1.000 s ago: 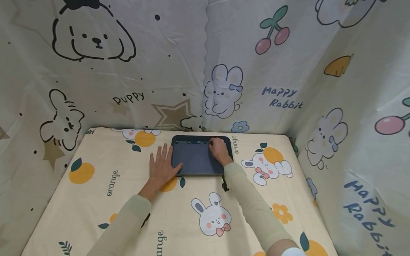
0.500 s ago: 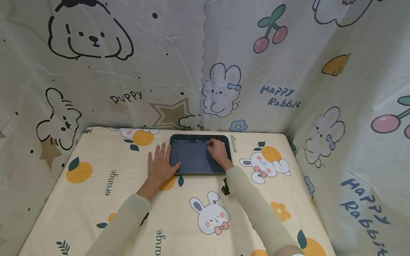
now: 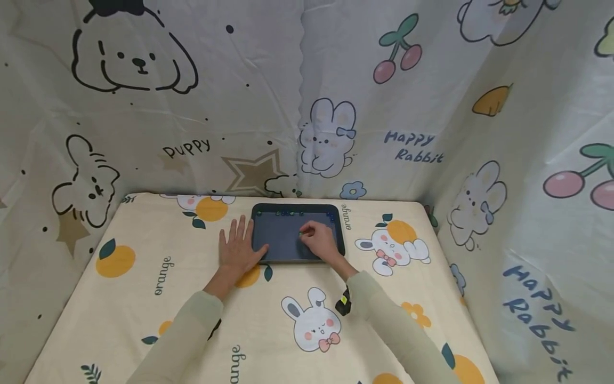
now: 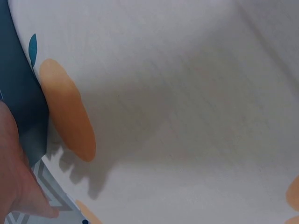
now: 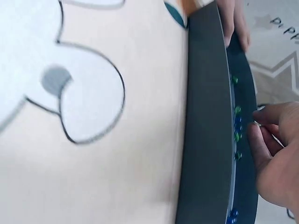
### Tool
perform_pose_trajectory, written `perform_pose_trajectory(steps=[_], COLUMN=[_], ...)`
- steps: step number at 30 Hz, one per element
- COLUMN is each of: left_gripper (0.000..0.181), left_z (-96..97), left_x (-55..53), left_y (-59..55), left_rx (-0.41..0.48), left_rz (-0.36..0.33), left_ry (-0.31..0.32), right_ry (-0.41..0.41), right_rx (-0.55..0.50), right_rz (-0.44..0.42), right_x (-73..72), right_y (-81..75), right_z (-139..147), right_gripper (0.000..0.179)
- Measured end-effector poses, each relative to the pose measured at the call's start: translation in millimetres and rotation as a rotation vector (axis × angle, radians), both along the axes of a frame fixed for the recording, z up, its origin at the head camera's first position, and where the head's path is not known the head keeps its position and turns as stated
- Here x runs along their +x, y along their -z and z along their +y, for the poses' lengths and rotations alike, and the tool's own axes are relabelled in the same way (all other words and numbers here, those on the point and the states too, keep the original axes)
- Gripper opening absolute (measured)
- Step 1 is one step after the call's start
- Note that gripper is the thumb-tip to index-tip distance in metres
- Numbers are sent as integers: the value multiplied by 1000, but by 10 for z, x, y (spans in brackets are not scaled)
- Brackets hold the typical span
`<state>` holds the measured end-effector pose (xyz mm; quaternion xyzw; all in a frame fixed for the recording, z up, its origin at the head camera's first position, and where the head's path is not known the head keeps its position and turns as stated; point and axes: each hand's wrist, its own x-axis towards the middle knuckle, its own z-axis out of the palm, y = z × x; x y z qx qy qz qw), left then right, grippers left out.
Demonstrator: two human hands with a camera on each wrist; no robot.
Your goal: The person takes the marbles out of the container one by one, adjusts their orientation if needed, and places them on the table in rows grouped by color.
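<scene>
A dark blue-grey tray (image 3: 275, 240) lies on the patterned cloth. Small glass marbles, green (image 3: 301, 214) and blue (image 3: 285, 214), line its far side, and a few blue marbles (image 3: 331, 216) sit in the far right corner. My right hand (image 3: 320, 240) is over the tray's right half, thumb and forefinger pinching what looks like a green marble (image 3: 301, 233); the fingertips mostly hide it in the right wrist view. My left hand (image 3: 236, 249) rests flat at the tray's left edge, fingers straight and spread, the thumb along the near left corner.
The cloth (image 3: 192, 320) carries printed rabbits and oranges. Printed fabric walls (image 3: 216, 106) rise behind and at both sides. A black item with a yellow-green mark (image 3: 343, 302) shows beside my right sleeve.
My right hand has come back from the tray's far side toward its middle, with the small green piece in its fingertips. The blue marbles in the far right corner are now uncovered. My left hand stays put.
</scene>
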<state>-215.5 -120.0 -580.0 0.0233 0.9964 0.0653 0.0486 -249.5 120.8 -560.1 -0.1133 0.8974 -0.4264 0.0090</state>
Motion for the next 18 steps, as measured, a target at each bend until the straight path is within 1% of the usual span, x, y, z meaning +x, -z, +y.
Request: perform_pose_trajectory(steps=[2, 5, 8, 11, 14, 18], left_gripper=[96, 97, 97, 97, 96, 96], left_z=[0, 1, 2, 3, -1, -2], left_x=[5, 9, 8, 0, -8, -13], left_y=[5, 14, 22, 21, 21, 22], left_rx=[0, -2, -9, -13, -15, -15], left_rz=[-2, -6, -9, -4, 7, 10], left_ry=[1, 2, 3, 7, 6, 2], right_ry=[-39, -112, -185, -244, -284, -308], right_rx=[-33, -52, -62, -85, -107, -97], right_rz=[-28, -48, -49, -66, -99, -91], right_x=[123, 316, 518, 687, 792, 853], right_y=[-28, -63, -82, -101, -87, 30], right_z=[-31, -82, -145, -220, -286, -338], right_gripper=[11, 10, 11, 11, 11, 10])
